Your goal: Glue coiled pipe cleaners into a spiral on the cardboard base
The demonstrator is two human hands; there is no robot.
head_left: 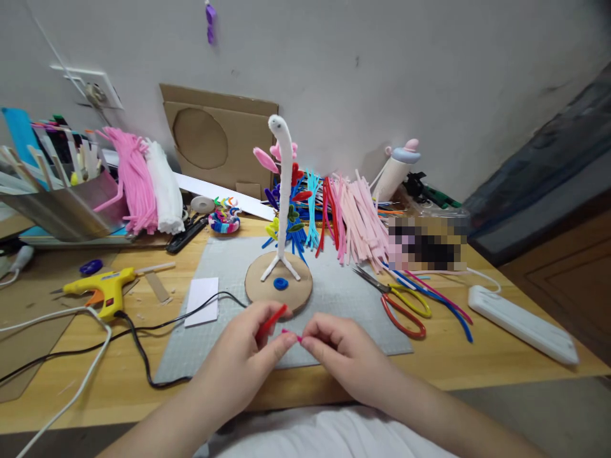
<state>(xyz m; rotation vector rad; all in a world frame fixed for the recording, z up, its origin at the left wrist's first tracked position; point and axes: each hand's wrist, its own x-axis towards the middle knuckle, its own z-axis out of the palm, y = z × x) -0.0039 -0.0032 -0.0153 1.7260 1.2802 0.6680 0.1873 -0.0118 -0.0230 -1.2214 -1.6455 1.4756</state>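
At the left back of the table (267,399), a metal holder (62,207) is crowded with pale sticks (45,168) and some darker items, their tips leaning out over the rim. Beside it stand a pink bundle (136,181) and a white bundle (165,187) of pipe cleaners. At the right back, a white bottle (392,175) with a blue and pink top leans near the wall; what is inside cannot be told.

Low over the near edge of the cutting mat (363,331), the left hand (260,343) has its fingers curled, a red pipe cleaner (273,322) tucked in them. Its thumb presses at a short pink pipe cleaner (299,339) — the right hand (337,346) pinches the same piece, thumb against forefinger with hardly any gap.

Just beyond the hands, a cardboard disc (258,289) carries a tall white stem (285,191) on splayed feet, with a blue coil (280,284) in front of them. The stem partly blocks the view of coloured petals and loose bundles behind. Scissors (389,292) lie on the right of the mat, blades slightly apart. To the left rests a yellow glue gun (102,286) — its thick black cord (143,362) runs towards the left forearm.
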